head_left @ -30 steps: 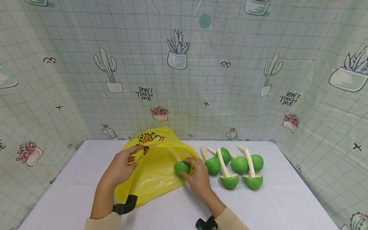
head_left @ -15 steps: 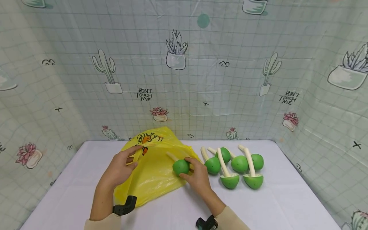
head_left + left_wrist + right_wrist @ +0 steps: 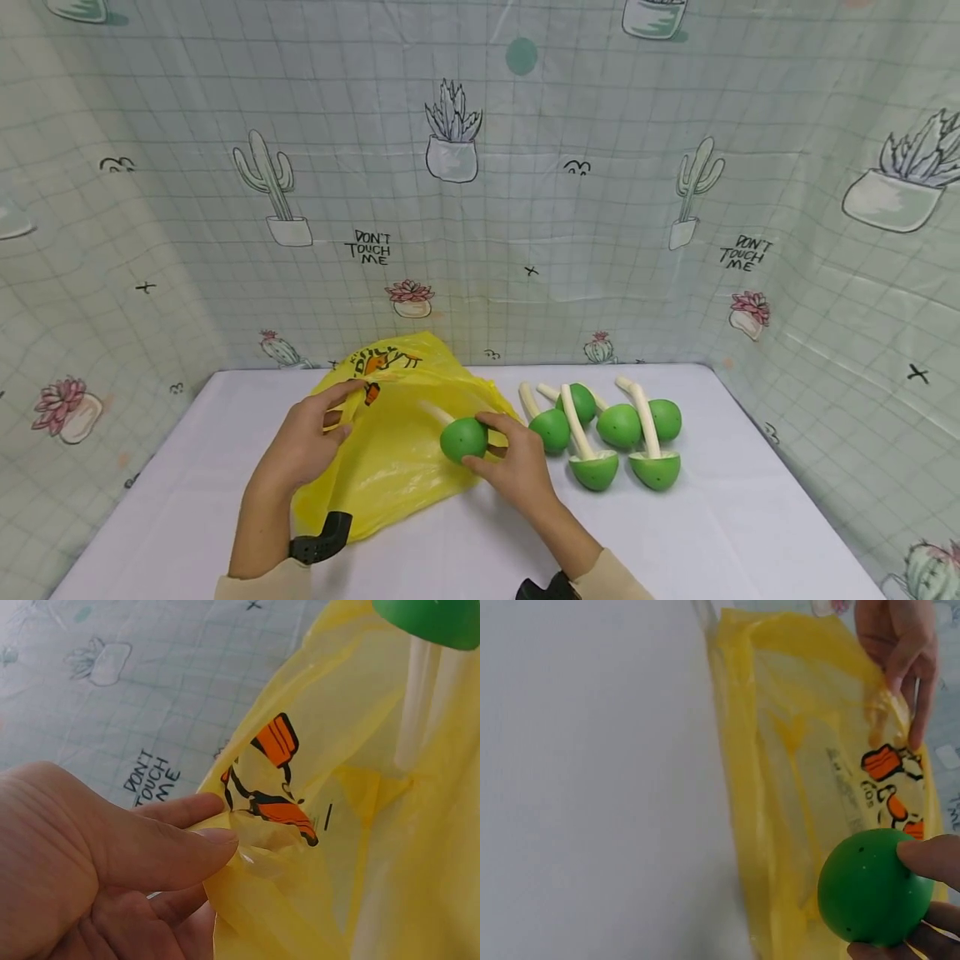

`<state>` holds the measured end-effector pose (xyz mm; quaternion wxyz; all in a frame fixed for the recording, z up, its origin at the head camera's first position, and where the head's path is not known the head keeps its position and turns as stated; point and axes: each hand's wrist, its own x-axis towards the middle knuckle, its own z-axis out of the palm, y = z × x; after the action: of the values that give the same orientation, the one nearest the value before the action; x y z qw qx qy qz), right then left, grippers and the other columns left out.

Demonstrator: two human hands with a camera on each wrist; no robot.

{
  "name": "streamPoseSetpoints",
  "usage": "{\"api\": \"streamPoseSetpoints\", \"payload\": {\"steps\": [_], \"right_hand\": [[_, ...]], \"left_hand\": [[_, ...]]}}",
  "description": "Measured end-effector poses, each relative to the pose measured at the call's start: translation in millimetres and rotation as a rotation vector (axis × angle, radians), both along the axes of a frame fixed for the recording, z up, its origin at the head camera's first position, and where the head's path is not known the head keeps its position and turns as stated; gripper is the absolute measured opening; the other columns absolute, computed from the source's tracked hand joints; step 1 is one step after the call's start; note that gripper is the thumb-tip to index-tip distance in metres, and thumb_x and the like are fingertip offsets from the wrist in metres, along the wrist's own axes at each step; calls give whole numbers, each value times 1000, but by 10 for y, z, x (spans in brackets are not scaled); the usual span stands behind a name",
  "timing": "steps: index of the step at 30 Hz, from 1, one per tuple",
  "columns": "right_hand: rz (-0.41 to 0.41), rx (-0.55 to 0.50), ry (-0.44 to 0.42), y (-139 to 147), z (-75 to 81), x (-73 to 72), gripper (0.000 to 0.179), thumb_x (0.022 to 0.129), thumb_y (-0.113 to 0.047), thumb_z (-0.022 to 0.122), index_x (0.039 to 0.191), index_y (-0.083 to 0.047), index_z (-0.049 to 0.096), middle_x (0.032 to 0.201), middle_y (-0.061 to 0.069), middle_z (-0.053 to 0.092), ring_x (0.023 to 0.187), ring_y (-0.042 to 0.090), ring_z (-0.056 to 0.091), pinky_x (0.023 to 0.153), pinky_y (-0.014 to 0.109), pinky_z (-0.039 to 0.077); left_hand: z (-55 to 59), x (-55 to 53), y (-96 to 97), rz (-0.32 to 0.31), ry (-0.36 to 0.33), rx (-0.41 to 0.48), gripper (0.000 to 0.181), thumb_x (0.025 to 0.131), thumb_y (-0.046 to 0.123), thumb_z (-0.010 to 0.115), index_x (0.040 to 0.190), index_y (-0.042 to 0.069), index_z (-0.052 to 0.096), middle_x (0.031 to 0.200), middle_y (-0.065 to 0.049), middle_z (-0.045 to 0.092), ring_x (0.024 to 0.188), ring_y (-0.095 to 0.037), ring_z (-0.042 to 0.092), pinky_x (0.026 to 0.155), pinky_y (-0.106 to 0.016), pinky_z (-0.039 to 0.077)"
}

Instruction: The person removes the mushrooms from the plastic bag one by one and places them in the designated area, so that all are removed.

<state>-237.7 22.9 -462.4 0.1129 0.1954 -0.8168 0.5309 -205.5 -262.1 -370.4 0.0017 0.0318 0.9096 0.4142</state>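
Observation:
The yellow plastic bag (image 3: pixel 390 475) lies on the table with its mouth toward the right. My left hand (image 3: pixel 303 437) pinches the bag's upper edge between thumb and fingers, as the left wrist view also shows. At the mouth, my right hand (image 3: pixel 517 462) grips a toy mushroom (image 3: pixel 462 440) by its round green cap. Its pale stem points away to the left, against the yellow plastic. In the right wrist view, thumb and fingertips press on the green cap (image 3: pixel 874 889) from the side. Whether the stem touches the plastic I cannot tell.
Several more green toy mushrooms (image 3: pixel 618 427) lie in a group right of the bag, some overlapping. Beneath everything is a white-covered table (image 3: pixel 712 517). A cactus-print cloth (image 3: pixel 352 192) hangs behind and at both sides.
My right hand has shifted the toy mushroom slightly left, further over the bag. The left hand keeps its grip on the edge. The head view has drifted a little.

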Motion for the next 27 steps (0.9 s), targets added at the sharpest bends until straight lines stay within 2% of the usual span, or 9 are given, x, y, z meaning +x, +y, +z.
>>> {"api": "streamPoseSetpoints", "payload": {"steps": [9, 15, 18, 22, 27], "right_hand": [[59, -46, -8, 98, 237, 181, 59, 79, -1, 90, 134, 2, 68, 135, 17, 67, 126, 38, 64, 88, 33, 63], [58, -72, -25, 225, 362, 318, 60, 79, 1, 90, 135, -5, 69, 136, 10, 67, 130, 32, 62, 89, 27, 62], [59, -93, -25, 304, 401, 370, 62, 78, 4, 90, 135, -7, 69, 136, 9, 67, 130, 31, 62, 90, 27, 61], [58, -102, 16, 427, 418, 424, 62, 76, 6, 90, 133, -8, 70, 136, 12, 68, 129, 33, 63, 90, 28, 62], [60, -116, 51, 606, 416, 487, 62, 76, 8, 90, 133, -2, 69, 135, 15, 67, 125, 35, 65, 91, 30, 62]], "left_hand": [[3, 2, -21, 0, 1, -10, 64, 100, -11, 59, 159, 7, 44, 162, -30, 35, 138, -56, 47, 105, -62, 51], [5, -4, -18, -5, 0, -13, 64, 100, -11, 59, 160, 7, 43, 163, -31, 34, 138, -57, 45, 105, -62, 51], [7, -9, -9, -10, 4, -13, 64, 100, -11, 59, 160, 6, 43, 162, -31, 34, 139, -57, 45, 105, -63, 51], [5, -8, 7, -12, -5, -13, 64, 101, -11, 59, 160, 7, 43, 163, -31, 33, 139, -57, 44, 105, -62, 51], [3, -3, 13, -12, -17, -19, 64, 101, -10, 59, 160, 7, 43, 164, -31, 31, 140, -57, 43, 106, -62, 51]]}}
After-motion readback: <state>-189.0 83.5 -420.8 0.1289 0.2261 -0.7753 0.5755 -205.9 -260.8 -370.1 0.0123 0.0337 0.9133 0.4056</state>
